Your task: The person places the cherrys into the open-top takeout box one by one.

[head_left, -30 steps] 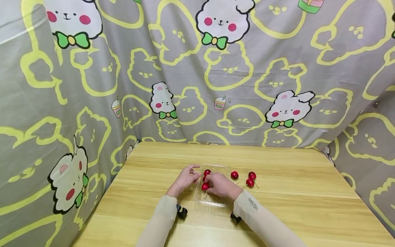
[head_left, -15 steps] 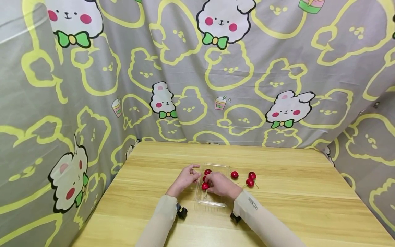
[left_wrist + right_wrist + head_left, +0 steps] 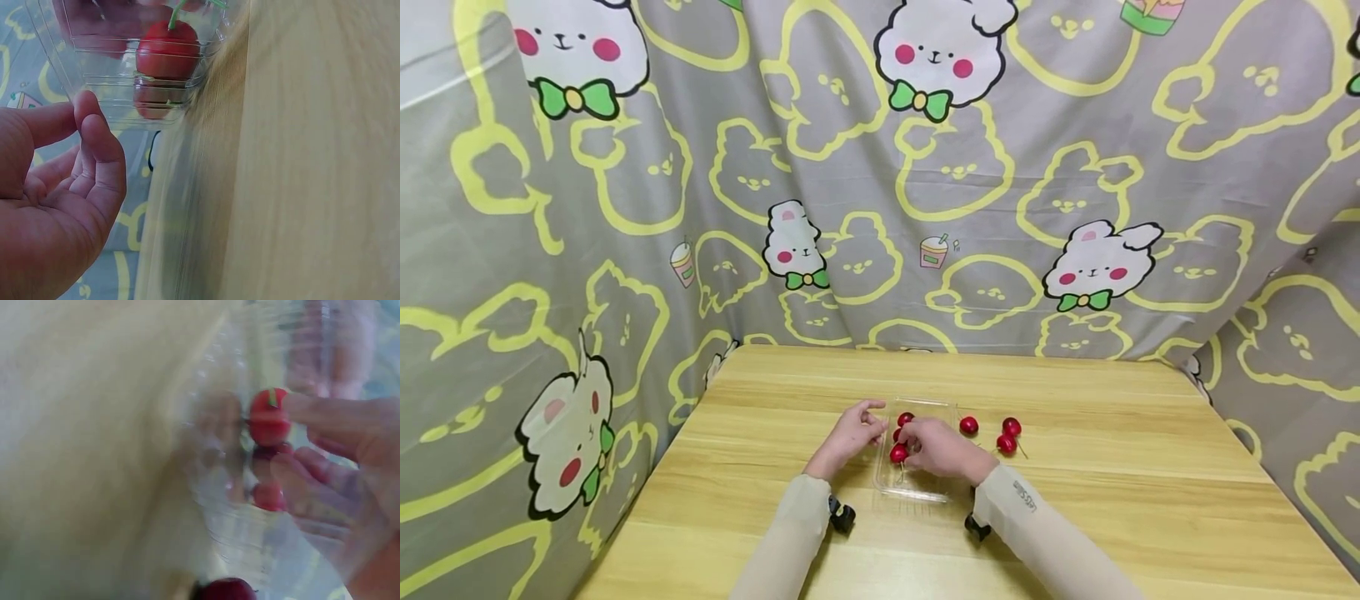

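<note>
A clear plastic box (image 3: pixel 917 495) stands on the table between the hands. Along its left inside, several red cherries with green stems lie in a row; the nearest cherry (image 3: pixel 898 453) shows best. At the box's left edge, my left hand (image 3: pixel 852 432) pinches the rim between thumb and fingertips, as the left wrist view shows. My right hand (image 3: pixel 942 451) reaches into the box from the right. In the blurred right wrist view, its thumb is right at the near cherry (image 3: pixel 269 422) and a finger overlaps the middle one, with a gap between thumb and finger.
To the right of the box lie three loose cherries: a single cherry (image 3: pixel 968 426) close to the box, then a dark cherry (image 3: pixel 1012 427) and a brighter cherry (image 3: pixel 1006 445) side by side. Patterned grey cloth (image 3: pixel 985 192) hangs behind the wooden table (image 3: pixel 1105 517) and at both sides.
My right wrist and sleeve have shifted slightly to the right, while the fingers stay by the cherries. The left hand and the box have stayed put.
</note>
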Demonstrator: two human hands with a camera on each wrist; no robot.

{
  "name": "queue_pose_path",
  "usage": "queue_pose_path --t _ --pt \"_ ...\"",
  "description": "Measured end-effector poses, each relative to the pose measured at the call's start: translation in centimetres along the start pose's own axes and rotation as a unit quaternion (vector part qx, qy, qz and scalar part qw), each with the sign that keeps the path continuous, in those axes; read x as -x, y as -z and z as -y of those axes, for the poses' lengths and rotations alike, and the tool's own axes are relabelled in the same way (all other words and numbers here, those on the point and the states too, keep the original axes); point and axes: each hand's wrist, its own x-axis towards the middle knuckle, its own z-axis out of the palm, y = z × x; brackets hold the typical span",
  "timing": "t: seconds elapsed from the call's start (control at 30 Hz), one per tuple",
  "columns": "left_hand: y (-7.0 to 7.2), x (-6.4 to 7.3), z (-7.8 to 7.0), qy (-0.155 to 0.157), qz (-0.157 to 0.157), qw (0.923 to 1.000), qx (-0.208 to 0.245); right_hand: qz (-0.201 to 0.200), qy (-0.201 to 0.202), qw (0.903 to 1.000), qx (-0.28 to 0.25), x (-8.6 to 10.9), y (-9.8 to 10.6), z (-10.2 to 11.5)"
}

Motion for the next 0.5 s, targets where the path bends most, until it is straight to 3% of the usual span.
queue_pose_path --t 0.23,0.5 --pt "0.1 0.0 -0.1 0.008 -0.013 0.9999 -0.002 -0.020 0.015 0.9995 -0.018 1.5 2.7 0.0" --pt "0.1 0.2 -0.4 0.013 -0.015 0.9998 -0.001 -0.029 -0.009 0.9995 0.000 4.0 5.4 -1.3"
